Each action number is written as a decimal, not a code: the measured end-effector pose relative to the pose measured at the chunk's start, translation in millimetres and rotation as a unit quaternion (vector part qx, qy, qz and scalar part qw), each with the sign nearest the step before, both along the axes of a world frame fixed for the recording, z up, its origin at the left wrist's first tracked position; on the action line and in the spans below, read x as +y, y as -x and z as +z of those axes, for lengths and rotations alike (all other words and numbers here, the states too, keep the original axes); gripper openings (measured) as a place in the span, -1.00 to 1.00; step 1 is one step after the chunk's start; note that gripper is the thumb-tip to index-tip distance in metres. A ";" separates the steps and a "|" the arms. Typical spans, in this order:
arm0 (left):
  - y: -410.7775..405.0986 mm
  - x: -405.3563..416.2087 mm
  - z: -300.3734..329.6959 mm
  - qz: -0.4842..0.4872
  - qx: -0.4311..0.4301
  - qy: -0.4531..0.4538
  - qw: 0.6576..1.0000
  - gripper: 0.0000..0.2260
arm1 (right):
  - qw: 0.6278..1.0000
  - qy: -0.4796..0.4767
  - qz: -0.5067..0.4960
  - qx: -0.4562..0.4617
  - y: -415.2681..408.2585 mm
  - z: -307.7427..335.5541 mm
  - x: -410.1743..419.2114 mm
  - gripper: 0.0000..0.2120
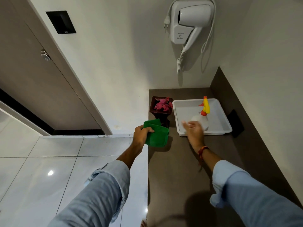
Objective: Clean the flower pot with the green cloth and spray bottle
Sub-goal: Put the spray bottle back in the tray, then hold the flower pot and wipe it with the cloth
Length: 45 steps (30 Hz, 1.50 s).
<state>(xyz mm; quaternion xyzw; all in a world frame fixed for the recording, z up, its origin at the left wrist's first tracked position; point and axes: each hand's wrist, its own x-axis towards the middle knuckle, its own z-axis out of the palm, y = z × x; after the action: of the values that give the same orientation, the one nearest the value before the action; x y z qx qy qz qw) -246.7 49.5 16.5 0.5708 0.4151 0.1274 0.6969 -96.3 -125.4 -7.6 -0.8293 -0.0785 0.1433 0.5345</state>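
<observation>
A dark brown square flower pot (pixel 159 114) with pink flowers stands at the back left of the brown counter (pixel 177 169). My left hand (pixel 140 134) grips a folded green cloth (pixel 156 133) just in front of the pot, at the counter's left edge. A clear spray bottle (pixel 203 119) with a yellow and orange head stands in a white tray (pixel 224 126) to the right of the pot. My right hand (pixel 194 130) hovers over the tray's front rim, fingers spread and blurred, just short of the bottle and holding nothing.
A white hair dryer (pixel 188 23) with a coiled cord hangs on the wall above the counter. A small black object (pixel 236 123) lies right of the tray. A brown door (pixel 41 76) and glossy white floor tiles (pixel 49 169) lie to the left.
</observation>
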 end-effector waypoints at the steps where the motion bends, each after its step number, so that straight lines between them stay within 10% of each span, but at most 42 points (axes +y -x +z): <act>1: 0.6 -2.4 2.4 -0.007 -0.006 0.003 1.000 -0.70 | 0.993 -0.021 0.090 0.070 9.9 4.0 6.3 -0.48; 4: -0.3 -4.6 6.9 -0.035 -0.021 0.008 0.999 -0.68 | 0.942 -0.066 0.243 0.223 26.4 11.8 21.7 -0.30; 9: 3.4 -1.6 9.3 -0.099 -0.035 -0.008 0.994 -0.67 | 0.939 -0.116 0.221 0.238 29.0 16.0 35.2 -0.22; 15: 3.4 8.6 12.2 -0.158 -0.045 0.022 0.986 -0.69 | 0.885 -0.172 0.273 0.337 23.2 13.2 30.3 -0.67; 20: -4.2 23.2 19.4 -0.208 0.043 -0.134 0.968 -0.72 | 0.910 -0.211 0.195 0.299 27.1 14.0 32.5 -0.73; 24: -8.2 50.3 38.3 -0.182 0.039 -0.467 0.865 -0.52 | 0.947 -0.174 0.160 0.219 33.1 17.0 38.0 -0.71; 30: -59.4 78.3 67.8 -0.408 0.093 -0.599 0.683 -0.05 | 0.963 -0.178 -0.045 0.195 45.4 9.9 46.1 -0.62; 35: -89.3 86.8 64.6 -0.492 0.160 -0.567 0.641 0.02 | 0.970 -0.157 -0.110 0.149 62.9 15.6 57.0 -0.64; 45: -88.2 59.9 51.1 -0.413 0.183 -0.597 0.663 -0.12 | 0.982 -0.098 -0.132 0.094 60.0 23.0 58.7 -0.65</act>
<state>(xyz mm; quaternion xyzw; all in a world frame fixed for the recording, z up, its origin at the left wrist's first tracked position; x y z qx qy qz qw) -158.6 109.4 67.6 0.9892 0.0910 -0.0596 0.0977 -156.3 -66.7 15.4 -0.7588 0.0692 0.1406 0.6322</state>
